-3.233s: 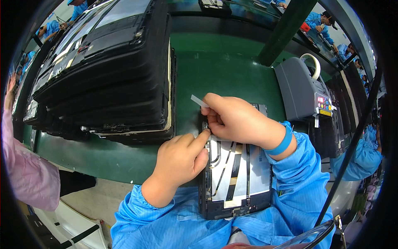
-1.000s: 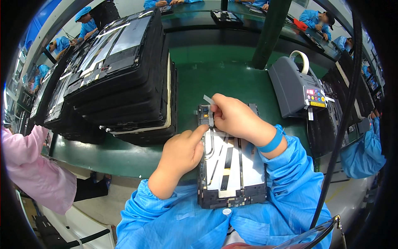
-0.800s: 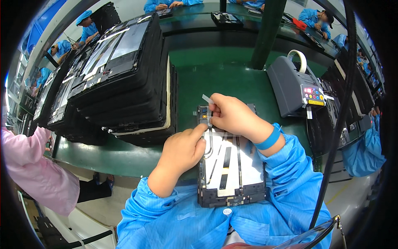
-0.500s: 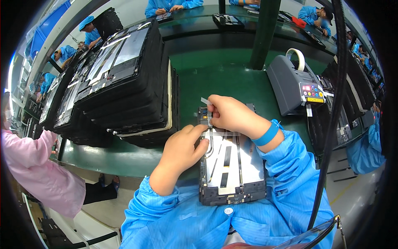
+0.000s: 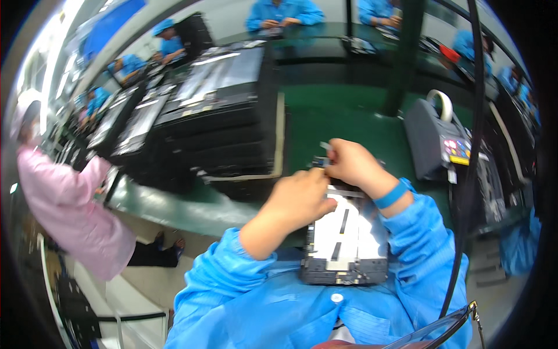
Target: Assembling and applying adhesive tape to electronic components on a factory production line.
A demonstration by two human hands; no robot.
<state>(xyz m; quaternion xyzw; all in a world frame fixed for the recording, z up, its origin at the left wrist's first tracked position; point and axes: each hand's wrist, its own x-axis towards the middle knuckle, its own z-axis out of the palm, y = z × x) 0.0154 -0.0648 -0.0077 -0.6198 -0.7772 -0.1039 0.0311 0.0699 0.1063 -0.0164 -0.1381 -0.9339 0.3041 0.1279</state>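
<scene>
An opened tablet with a black frame and a bright silver back plate lies at the table's edge against my body. My right hand is closed in a pinch over its far end. A short pale strip of tape pokes out from those fingertips. My left hand lies over the tablet's far left corner, fingertips close to the right hand's and thumb spread apart over the plate. The two hands hide most of that far end. The picture is somewhat blurred.
Left of the tablet stands a tall stack of black trays with similar silver-plated units on top. A grey tape dispenser sits on the green table at right. A person in pink stands at left; blue-clad workers sit beyond.
The whole view has swung, so the table, stacks and tablet appear farther right. Both hands stay at the tablet's far end, the right one still pinching the tape strip.
</scene>
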